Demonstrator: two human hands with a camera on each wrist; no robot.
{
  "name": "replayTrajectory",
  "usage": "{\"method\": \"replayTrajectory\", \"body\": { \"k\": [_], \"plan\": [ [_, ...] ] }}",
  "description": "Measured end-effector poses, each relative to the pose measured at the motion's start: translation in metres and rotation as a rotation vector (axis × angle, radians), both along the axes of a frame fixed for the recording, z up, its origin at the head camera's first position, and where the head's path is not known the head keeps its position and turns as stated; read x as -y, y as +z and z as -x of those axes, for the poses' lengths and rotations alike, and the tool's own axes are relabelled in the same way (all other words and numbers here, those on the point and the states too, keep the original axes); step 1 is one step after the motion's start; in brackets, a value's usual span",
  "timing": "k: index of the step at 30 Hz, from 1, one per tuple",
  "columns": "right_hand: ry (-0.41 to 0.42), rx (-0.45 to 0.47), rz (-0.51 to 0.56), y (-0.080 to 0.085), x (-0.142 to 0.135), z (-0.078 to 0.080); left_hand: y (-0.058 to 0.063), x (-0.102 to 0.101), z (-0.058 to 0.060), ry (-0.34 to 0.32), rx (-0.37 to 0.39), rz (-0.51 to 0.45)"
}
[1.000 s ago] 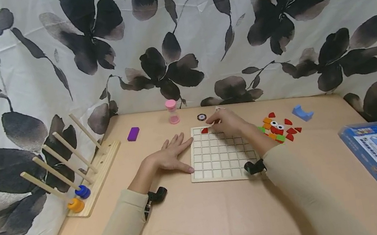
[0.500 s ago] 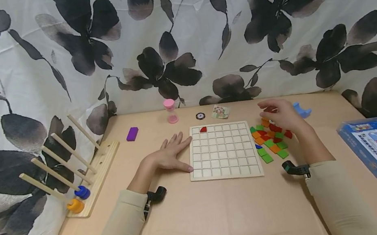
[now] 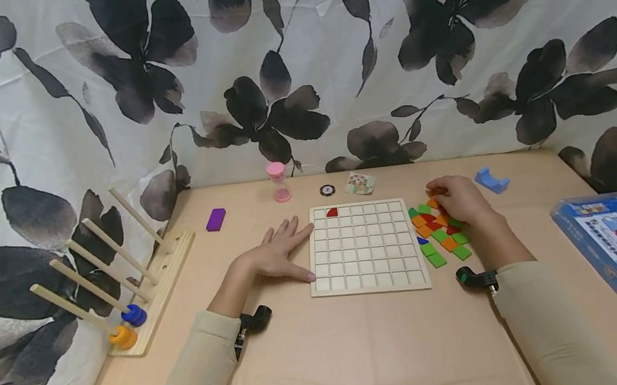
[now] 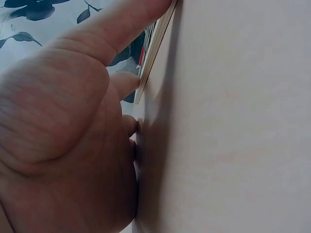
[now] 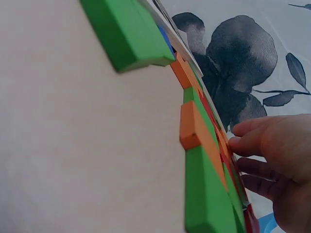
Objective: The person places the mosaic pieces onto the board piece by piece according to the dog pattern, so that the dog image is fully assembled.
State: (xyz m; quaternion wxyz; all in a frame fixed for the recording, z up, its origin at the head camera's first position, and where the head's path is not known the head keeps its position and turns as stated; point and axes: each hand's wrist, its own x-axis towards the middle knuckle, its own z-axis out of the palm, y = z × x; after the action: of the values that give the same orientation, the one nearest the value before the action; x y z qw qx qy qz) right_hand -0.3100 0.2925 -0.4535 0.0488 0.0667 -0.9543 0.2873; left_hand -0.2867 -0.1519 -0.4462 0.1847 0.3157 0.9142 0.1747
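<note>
Right hand (image 3: 461,199) has moved from grid board (image 3: 364,252) to coloured blocks (image 3: 440,234) beside it; fingers bent, hold unclear. Left hand (image 3: 275,256), spread, gripping nothing, touches board's left edge. Red piece (image 3: 332,213) in top row.

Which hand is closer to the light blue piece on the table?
Right. The right hand is at the colored tiles, just beside the light blue piece; the left hand is much farther away, at the gridded board's left edge.

The head view is bright, both wrist views dimmer.
</note>
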Motion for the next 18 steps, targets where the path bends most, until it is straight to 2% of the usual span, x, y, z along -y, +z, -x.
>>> {"method": "replayTrajectory", "body": {
  "k": [7,11,18],
  "plan": [
    [-0.025,-0.004,0.038,-0.002,-0.002,0.001,-0.001,0.000,0.001,0.001,0.008,-0.004],
    [-0.021,-0.004,0.062,0.002,-0.002,0.002,-0.001,0.001,0.001,0.007,0.010,-0.006],
    [-0.018,0.017,0.041,0.012,0.003,0.005,-0.001,0.000,0.001,0.016,0.012,-0.005]
  ]
}}
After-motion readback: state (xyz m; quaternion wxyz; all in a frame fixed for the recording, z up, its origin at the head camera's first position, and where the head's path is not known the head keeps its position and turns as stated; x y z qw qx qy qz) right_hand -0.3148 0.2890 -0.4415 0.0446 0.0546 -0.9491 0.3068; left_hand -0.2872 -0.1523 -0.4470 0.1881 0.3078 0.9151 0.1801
